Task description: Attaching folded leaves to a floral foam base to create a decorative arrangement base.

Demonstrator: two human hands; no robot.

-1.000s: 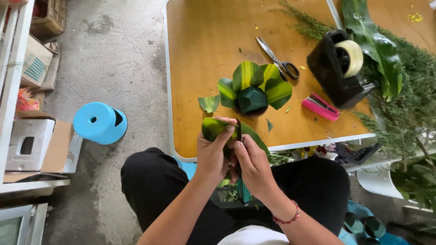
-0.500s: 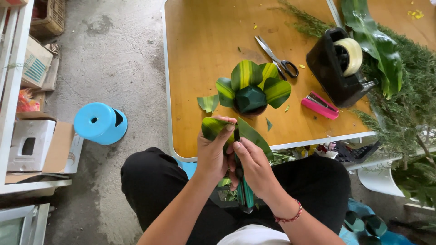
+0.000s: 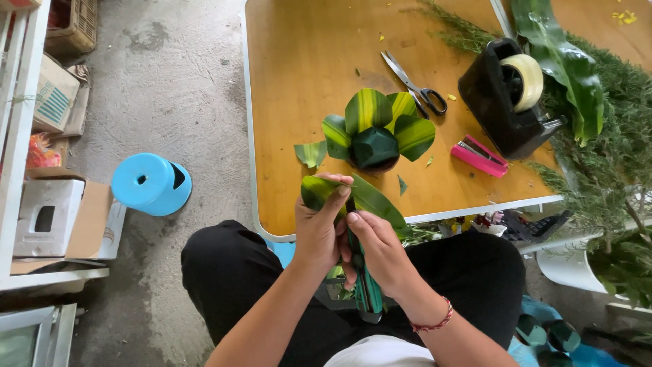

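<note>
Together, two hands, left hand (image 3: 319, 228) and right hand (image 3: 380, 248), pinch one folded green leaf (image 3: 360, 197).

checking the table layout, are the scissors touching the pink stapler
Apart. The head view shows the scissors lying up the table from the pink stapler, with bare wood between them.

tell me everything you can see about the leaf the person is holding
The leaf is long, glossy and green with a paler yellow-green band. Its upper part is bent over into a rounded loop, pinched by the left hand; the pointed blade slants down to the right toward the right hand, whose fingers press near its base. It hangs above the lap, just over the wooden table's near edge, close to a cluster of similar folded leaves.
</note>
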